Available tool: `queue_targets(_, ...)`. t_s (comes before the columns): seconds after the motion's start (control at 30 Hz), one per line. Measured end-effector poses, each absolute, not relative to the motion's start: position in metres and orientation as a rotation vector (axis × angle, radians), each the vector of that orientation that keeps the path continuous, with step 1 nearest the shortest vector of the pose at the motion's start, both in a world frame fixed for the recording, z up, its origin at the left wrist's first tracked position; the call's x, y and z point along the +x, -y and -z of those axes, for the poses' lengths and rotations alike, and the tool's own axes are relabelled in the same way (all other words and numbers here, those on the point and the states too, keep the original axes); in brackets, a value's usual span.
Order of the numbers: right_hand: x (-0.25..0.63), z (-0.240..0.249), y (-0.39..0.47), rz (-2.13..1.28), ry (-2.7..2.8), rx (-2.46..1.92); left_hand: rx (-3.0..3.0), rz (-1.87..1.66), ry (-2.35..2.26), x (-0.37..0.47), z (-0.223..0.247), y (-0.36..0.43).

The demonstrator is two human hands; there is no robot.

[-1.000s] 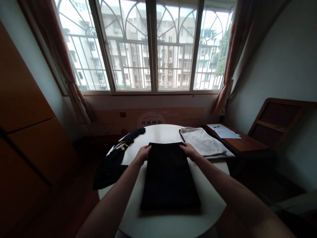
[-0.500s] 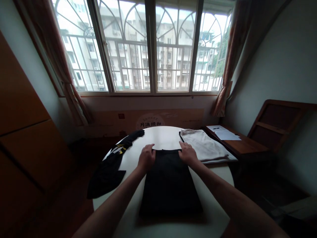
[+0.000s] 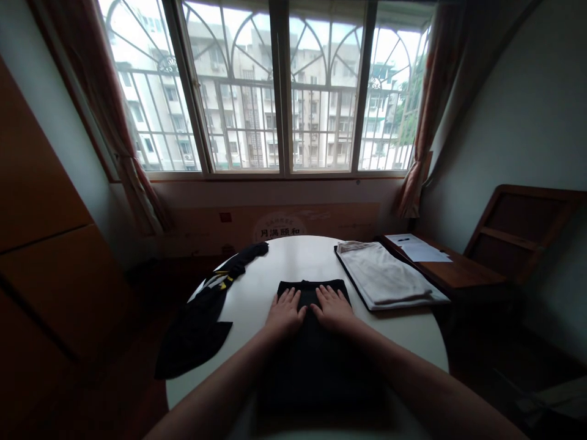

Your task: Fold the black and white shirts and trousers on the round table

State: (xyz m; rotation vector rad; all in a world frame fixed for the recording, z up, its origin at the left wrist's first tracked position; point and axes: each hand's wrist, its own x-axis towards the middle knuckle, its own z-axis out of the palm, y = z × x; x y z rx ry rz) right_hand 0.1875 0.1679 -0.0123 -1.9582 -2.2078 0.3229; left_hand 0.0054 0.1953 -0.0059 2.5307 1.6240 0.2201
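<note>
Black folded cloth (image 3: 321, 360) is being touched near its far edge, on the round white tabletop (image 3: 298, 260), by the left hand (image 3: 284, 311) and right hand (image 3: 334, 308), both being held open, palms down. Dark characters (image 3: 279, 232), 月满颐和, are being displayed on a brown panel (image 3: 337, 217) below the barred window (image 3: 283, 122). Folded pale-grey cloth (image 3: 387, 275) is being supported on the right, a loose black-and-yellow garment (image 3: 197, 339) on the left.

Folded garment (image 3: 321, 360) on table (image 3: 298, 256), centre, near side; left hand (image 3: 287, 311) and right hand (image 3: 333, 308) side by side on its far end. Loose clothes (image 3: 202, 330) along left edge. Folded clothes stack (image 3: 389, 275) right rear. Papers (image 3: 419, 249) beyond stack, right. Window (image 3: 243, 122) behind table.
</note>
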Motion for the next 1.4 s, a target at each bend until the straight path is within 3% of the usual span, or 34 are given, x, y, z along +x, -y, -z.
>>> queue_targets(0.47, 0.202, 0.007, -0.203, -0.323, 2.193, -2.011, 2.443, -0.150, -1.740, 0.007, 0.002, -0.230)
queue_targets(0.73, 0.213, 0.010, -0.219, -0.269, 1.904, -2.268, 2.339, -0.153, -1.861, 0.003, -0.001, -0.236)
queue_targets(1.1, 0.209, 0.001, -0.209, -0.059, 1.968, -2.106, 2.500, -0.300, -1.861, 0.005, -0.013, -0.218)
queue_targets(1.4, 0.188, 0.009, -0.190, -0.364, 2.192, -1.969, 2.528, -0.205, -1.699, 0.029, 0.012, -0.198)
